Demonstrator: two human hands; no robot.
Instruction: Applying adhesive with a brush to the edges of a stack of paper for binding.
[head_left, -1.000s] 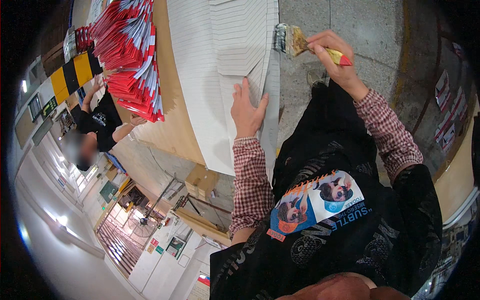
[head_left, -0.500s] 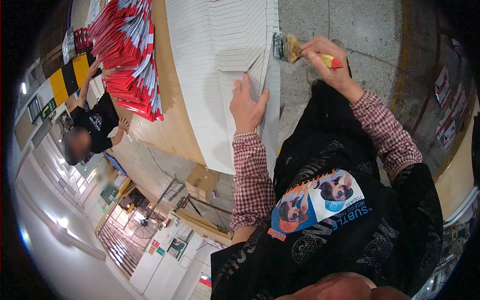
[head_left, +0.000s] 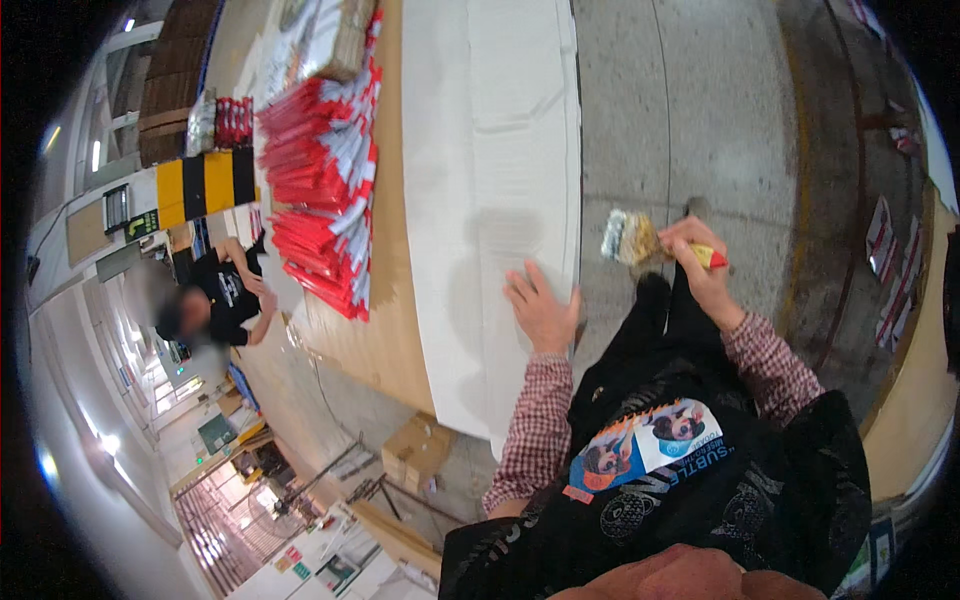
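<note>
My left hand [head_left: 543, 308] lies flat with its fingers spread on a long white sheet [head_left: 450, 200], near the sheet's right edge. In my right hand [head_left: 697, 262] is a wide paintbrush [head_left: 634, 240] with a yellow handle and a red end. The fingers close round its handle. Its bristles point left and look whitish at the tip. The brush hangs over the floor, a little to the right of the sheet and apart from it.
Left of the sheet, bundles of red and white folded pieces [head_left: 310, 170] cover part of the wooden table [head_left: 395, 270]. A co-worker [head_left: 230, 290] stands beyond the table's left side. A cardboard box [head_left: 416, 450] sits on the floor [head_left: 690, 110] past the table's near end.
The line-marked, folded sheets under my left hand have given way to a plain white surface. My right hand still holds the paintbrush, now farther from the sheet's edge. The whole view has shifted.
</note>
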